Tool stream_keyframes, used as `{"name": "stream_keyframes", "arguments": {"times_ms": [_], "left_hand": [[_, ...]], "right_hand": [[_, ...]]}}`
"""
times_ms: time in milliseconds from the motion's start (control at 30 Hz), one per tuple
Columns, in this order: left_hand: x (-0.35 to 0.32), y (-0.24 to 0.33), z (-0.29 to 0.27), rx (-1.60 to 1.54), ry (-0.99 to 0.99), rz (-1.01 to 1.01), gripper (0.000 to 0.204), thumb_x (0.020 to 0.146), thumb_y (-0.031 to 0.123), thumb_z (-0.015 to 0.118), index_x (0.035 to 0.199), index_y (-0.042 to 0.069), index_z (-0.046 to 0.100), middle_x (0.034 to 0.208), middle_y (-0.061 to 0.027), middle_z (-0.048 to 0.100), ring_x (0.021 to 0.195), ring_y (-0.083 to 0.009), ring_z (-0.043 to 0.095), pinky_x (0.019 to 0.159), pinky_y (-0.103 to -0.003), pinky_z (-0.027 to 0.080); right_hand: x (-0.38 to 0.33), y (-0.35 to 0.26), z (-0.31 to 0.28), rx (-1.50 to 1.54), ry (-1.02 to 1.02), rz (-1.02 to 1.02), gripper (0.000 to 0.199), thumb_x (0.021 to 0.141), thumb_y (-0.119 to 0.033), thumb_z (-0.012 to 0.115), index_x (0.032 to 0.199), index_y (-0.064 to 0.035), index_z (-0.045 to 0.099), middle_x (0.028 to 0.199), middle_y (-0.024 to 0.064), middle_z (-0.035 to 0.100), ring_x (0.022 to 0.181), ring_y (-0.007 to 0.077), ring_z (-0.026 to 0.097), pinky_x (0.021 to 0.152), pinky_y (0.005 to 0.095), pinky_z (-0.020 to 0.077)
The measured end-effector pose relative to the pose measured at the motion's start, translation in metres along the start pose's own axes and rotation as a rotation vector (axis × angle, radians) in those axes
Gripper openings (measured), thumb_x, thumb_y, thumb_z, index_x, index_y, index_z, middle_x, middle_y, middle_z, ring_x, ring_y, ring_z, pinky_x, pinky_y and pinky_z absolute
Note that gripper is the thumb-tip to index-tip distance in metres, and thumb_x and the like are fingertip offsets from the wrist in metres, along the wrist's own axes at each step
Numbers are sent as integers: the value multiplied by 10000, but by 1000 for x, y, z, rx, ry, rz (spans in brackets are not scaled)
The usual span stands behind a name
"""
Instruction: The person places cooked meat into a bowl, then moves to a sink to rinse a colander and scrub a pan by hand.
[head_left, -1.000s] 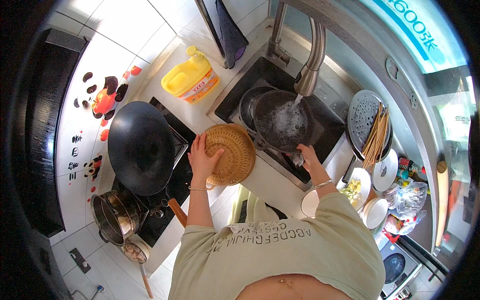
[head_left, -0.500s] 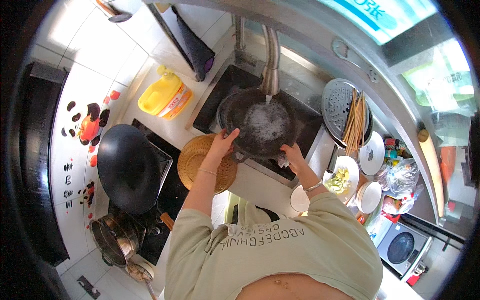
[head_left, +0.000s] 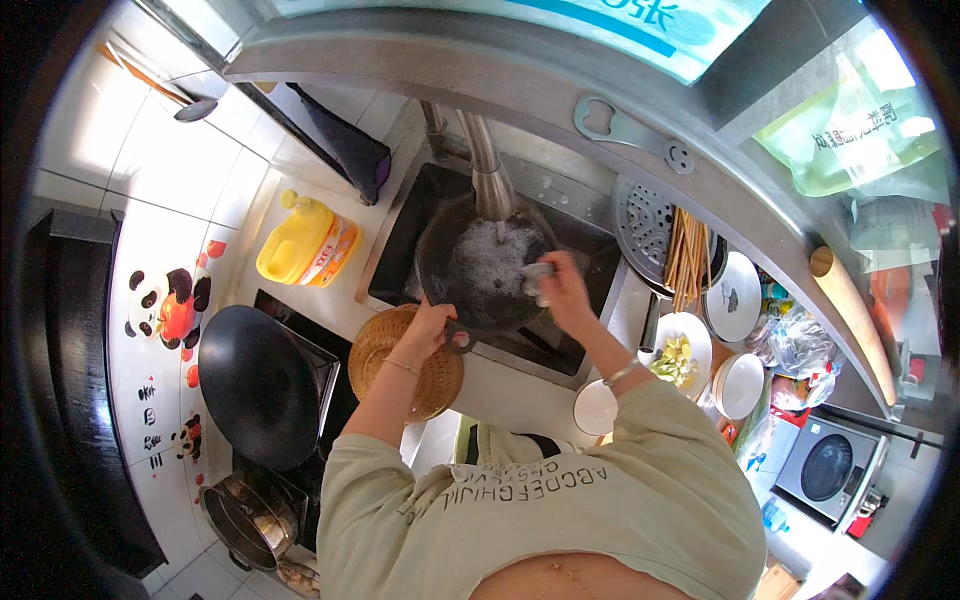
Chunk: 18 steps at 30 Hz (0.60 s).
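A dark wok sits in the black sink with foamy water inside it. Above its far side hangs the metal faucet. My left hand is closed at the near-left rim, by the stubby dark handle. Over the right side of the wok, my right hand grips a small crumpled whitish-grey pad; its exact kind is unclear. A woven basket lies just beneath my left wrist.
Left of the sink stand a yellow jug and a large black wok on the stove. To the right are a perforated steamer plate with chopsticks, a plate of chopped pale-green food and white bowls.
My right hand has moved from the wok's right rim to over its inside, bringing the pad along. My left hand stays at the wok's near-left side. The whole view has shifted.
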<state>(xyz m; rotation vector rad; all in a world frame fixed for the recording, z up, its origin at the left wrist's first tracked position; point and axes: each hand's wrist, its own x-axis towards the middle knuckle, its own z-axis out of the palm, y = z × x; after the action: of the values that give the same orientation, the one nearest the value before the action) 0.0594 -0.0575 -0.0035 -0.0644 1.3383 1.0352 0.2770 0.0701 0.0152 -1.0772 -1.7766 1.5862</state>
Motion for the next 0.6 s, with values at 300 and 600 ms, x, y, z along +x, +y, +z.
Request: {"name": "stream_keyframes", "arguments": {"times_ms": [300,600], "left_hand": [[23,5,-2,95,93,84,769,738,-31,460,1389,162,98,907,-135,480,653,-209,545,408,-318,460],[24,23,-11,262,49,63,708,722,9,479,1348,118,166,880,-136,485,582,-214,532,443,-314,494]], "right_hand": [[26,1,52,-851,-792,120,278,918,-170,396,1127,-16,495,1112,179,529,1023,310,519,877,394,405],[32,59,52,-508,-836,187,243,807,-50,457,976,-64,630,976,201,576,959,313,538,818,397,426]]}}
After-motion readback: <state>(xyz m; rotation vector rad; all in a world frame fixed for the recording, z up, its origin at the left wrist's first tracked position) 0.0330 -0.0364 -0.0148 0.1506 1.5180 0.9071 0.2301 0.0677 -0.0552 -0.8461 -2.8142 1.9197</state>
